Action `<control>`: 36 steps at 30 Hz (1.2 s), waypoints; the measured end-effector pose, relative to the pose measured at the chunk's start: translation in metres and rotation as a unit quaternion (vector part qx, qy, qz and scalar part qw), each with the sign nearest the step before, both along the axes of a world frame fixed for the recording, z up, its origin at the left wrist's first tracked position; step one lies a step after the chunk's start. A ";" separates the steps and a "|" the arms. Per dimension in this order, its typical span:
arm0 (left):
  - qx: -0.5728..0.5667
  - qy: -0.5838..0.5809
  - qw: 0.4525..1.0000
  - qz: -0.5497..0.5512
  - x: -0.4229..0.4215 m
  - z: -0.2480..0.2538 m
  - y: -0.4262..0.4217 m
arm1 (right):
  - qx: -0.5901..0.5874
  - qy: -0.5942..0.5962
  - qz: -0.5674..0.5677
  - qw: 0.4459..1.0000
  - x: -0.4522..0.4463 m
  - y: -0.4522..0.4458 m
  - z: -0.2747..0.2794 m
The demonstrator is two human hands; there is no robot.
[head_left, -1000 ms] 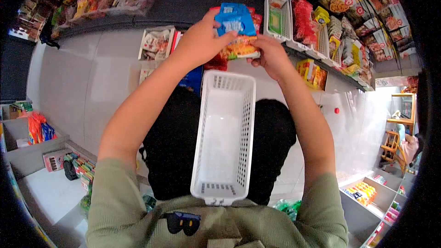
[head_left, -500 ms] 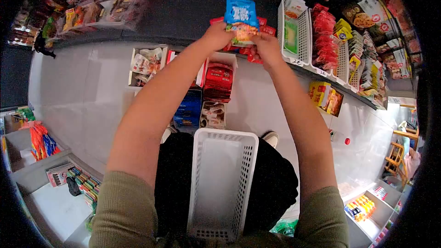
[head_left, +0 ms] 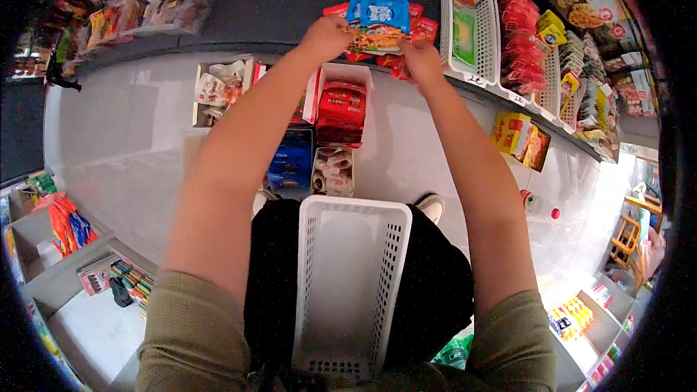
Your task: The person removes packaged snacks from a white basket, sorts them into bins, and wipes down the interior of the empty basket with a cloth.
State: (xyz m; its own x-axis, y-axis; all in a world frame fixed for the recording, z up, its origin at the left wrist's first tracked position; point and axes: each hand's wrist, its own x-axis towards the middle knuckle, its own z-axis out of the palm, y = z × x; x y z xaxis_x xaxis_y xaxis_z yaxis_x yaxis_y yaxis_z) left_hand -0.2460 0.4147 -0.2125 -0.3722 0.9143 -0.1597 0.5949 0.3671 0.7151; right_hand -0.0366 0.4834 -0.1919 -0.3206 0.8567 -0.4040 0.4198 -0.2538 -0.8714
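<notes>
Two overlapping blue snack packets (head_left: 379, 13) with food pictures on their lower halves are held out at the shelf edge. My left hand (head_left: 327, 38) grips their left side, fingers closed. At the lower right corner, my right hand (head_left: 421, 62) pinches them between thumb and fingers. Red packets (head_left: 425, 29) lie beneath and around the blue ones on the dark shelf. A white perforated basket (head_left: 354, 207) rests on my lap, its visible inside holding nothing.
White baskets (head_left: 470, 76) of packets line the shelf (head_left: 283, 0) to the right. On the floor stand a box of red packets (head_left: 341, 112), a box of blue packets (head_left: 290, 160) and a yellow box (head_left: 510, 131). A bottle with a red cap (head_left: 555, 213) lies at right.
The blue packets have spread sideways, so two now show side by side. My left hand has moved left, away from the right one. The view has shifted slightly.
</notes>
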 end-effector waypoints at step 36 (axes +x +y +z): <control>0.098 -0.538 0.837 0.000 0.205 0.263 -0.381 | 0.190 0.159 0.090 0.965 0.216 -0.239 0.305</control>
